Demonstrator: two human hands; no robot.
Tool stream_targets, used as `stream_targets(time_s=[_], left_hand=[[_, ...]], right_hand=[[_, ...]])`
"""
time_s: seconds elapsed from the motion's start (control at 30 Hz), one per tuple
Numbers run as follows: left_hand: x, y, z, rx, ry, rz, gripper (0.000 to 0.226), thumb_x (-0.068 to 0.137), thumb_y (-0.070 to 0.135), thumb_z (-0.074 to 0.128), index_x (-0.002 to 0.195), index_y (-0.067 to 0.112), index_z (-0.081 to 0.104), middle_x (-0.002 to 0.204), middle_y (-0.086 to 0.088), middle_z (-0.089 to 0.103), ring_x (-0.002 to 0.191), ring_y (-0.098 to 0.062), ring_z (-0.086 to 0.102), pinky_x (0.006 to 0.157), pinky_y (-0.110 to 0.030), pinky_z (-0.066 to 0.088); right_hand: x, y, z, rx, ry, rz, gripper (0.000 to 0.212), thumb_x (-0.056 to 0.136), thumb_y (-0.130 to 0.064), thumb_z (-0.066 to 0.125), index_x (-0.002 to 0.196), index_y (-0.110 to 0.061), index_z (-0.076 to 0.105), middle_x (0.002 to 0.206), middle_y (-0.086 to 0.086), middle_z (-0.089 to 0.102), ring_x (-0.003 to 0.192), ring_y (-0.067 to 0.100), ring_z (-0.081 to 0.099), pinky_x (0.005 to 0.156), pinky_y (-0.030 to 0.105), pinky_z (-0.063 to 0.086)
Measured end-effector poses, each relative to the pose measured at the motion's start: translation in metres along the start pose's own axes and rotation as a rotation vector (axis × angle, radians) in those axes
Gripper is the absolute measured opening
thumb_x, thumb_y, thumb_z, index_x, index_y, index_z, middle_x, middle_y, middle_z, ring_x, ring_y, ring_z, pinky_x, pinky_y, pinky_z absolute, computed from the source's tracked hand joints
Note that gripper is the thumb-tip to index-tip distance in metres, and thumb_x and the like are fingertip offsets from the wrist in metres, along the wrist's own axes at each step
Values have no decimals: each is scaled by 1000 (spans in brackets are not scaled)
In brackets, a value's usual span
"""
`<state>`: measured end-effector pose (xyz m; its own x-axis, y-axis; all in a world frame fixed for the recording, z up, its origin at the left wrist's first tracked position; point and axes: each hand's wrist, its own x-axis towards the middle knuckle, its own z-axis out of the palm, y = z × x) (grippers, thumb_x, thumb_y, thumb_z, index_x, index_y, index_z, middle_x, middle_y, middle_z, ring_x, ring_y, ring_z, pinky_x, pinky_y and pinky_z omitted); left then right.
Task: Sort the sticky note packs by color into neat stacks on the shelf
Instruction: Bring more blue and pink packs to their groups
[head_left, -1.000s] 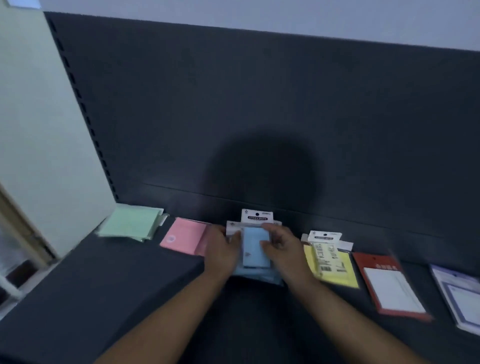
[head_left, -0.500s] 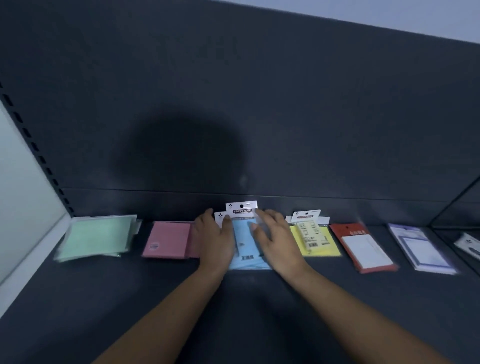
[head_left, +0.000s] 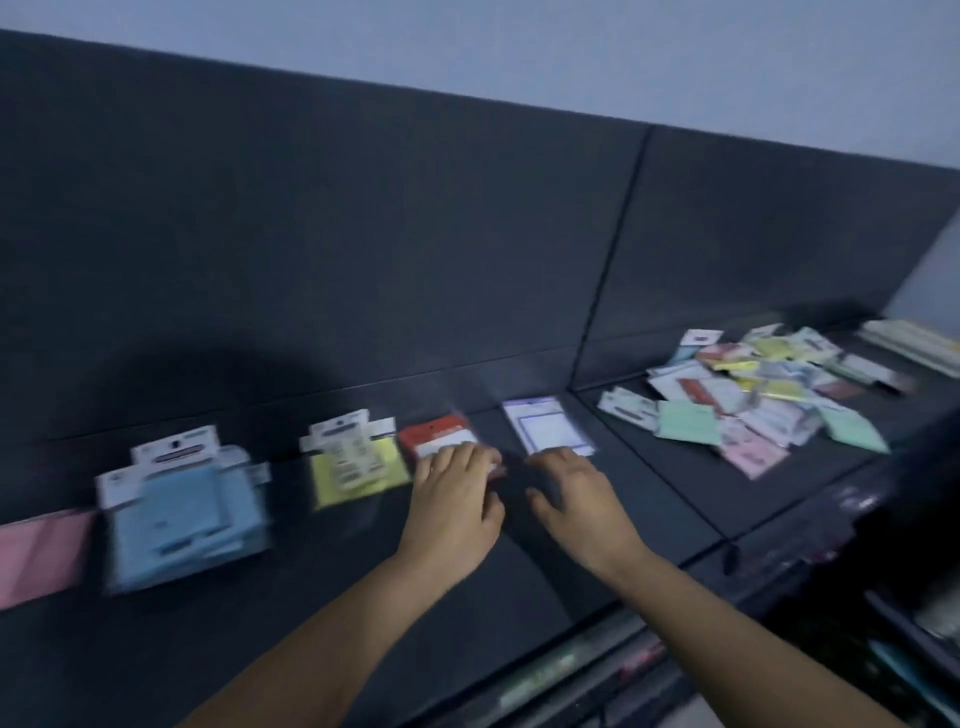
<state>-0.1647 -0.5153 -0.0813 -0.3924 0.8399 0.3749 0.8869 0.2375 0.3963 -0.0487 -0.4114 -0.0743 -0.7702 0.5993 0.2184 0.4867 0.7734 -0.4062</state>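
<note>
**Both hands palm-down, low over the shelf**

The left hand (head_left: 457, 499) reaches forward, its loose fingers resting on the near edge of the red-and-white sticky note pack (head_left: 439, 434). The right hand (head_left: 576, 493) is alongside, relaxed and empty, just short of the purple-bordered white pack (head_left: 543, 423). The jumbled pile of mixed-colour packs (head_left: 769, 400) lies well to the right.

Left grip (head_left: 452, 499) off blue stack (head_left: 182, 514), shifted right along shelf (head_left: 311, 597); now over red pack (head_left: 436, 434), straight fingers lying on its near edge. Right grip (head_left: 576, 499) also off blue stack, now just in front of purple-bordered pack (head_left: 545, 426), fingers spread; contact with pack blurred, cannot tell. Blue stack now uncovered, nothing holding it. View swung right: mixed heap of packs (head_left: 753, 395) newly in sight at far right; green stack gone from view; pink stack (head_left: 36, 556) cut off at left edge.
</note>
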Motion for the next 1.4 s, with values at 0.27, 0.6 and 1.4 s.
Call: stream_targets(time_s=[0.27,0.6,1.4], left_hand=[[55,191,105,-14,-258,283,39,94,31,42,132,23,39,133,8,42,126,-13,34,106,-28,18],[108,287,191,84,-332,281,45,94,38,40,136,21,39,137,5,41,128,-15,34,107,-31,20],[246,231,277,230,-146,280,50,31,12,85,75,26,65,84,7,61,74,-12,60,67,-23,42]], right_hand=[[-119,197,-148,-197,154,331,24,90,-18,52,111,-12,63,106,4,65,102,22,58,83,33,46],[-165,307,-202,-171,224,396,34,92,-22,52,126,-22,55,116,-7,60,105,10,55,86,22,45],[82,426,-128,-211,-206,167,77,83,-57,53,139,-10,30,146,12,29,137,25,24,113,37,24]])
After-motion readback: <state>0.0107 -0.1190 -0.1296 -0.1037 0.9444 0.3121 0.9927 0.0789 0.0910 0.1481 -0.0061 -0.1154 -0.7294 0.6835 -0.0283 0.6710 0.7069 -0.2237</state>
